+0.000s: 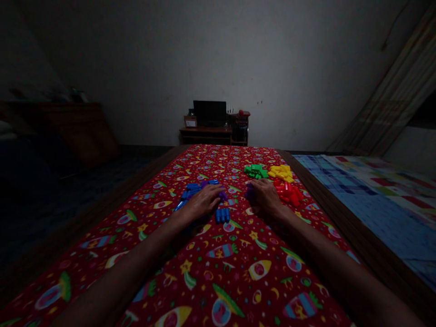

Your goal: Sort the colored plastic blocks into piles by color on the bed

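My left hand [205,199] is beside a pile of blue building blocks [194,187], its fingers curled around purple building blocks [223,195]. The palm hides part of the blue pile. Just in front of that hand, a blue block piece [222,215] with several rounded parts lies on the cloth. Across a gap, my right hand [267,194] has its fingers bent over a dark purple building block [250,190], largely covered by the hand. Red building blocks [289,192] lie right beside it.
Farther back are piles of green building blocks [255,171] and yellow building blocks [281,172]. A red patterned cloth [225,272] covers the long table. Beyond stands a desk with a dark monitor [210,113]. A bed [368,200] is at the right, a wooden cabinet [78,131] at the left.
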`<control>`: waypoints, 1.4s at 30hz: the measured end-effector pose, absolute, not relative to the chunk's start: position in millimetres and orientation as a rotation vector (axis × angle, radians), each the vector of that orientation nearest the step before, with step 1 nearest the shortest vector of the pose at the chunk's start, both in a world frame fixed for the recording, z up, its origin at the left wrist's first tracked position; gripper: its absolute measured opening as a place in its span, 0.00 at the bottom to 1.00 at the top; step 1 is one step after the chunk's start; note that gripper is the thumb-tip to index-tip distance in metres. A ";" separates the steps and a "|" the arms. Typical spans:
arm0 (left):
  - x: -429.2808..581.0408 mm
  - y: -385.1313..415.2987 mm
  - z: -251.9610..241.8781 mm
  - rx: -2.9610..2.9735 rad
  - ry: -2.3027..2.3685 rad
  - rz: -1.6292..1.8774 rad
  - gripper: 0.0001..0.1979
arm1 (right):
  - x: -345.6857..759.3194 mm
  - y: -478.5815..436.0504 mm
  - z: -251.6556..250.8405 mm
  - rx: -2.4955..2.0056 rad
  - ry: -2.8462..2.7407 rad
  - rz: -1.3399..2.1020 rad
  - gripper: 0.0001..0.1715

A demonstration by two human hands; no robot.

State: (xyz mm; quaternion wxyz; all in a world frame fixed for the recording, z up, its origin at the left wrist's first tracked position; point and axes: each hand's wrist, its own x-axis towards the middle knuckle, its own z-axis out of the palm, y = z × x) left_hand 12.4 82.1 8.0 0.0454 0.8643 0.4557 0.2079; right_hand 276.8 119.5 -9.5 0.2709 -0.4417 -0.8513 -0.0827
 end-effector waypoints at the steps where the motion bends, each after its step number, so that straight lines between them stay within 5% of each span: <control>1: 11.4 84.7 3.5 2.686 1.353 0.597 0.18 | 280.2 121.7 -11.0 -1.215 -2.305 -0.244 0.12; 8: 18.2 84.2 -0.4 2.759 1.374 0.458 0.16 | 281.2 125.8 -15.6 -1.050 -2.325 -0.213 0.17; 21: 30.1 91.3 -5.2 2.006 1.187 0.829 0.16 | 235.6 81.0 -1.5 -0.787 -2.531 0.092 0.19; 26: 21.5 93.0 -5.3 2.343 1.317 0.929 0.09 | 242.2 88.5 -2.1 -1.021 -2.487 0.115 0.10; 35: -10.5 106.5 -23.6 2.776 1.481 0.625 0.14 | 268.8 107.6 4.5 -1.194 -2.192 0.132 0.12; 42: -6.0 100.1 -17.3 2.763 1.530 0.750 0.13 | 290.5 119.8 19.0 -1.302 -1.995 0.112 0.14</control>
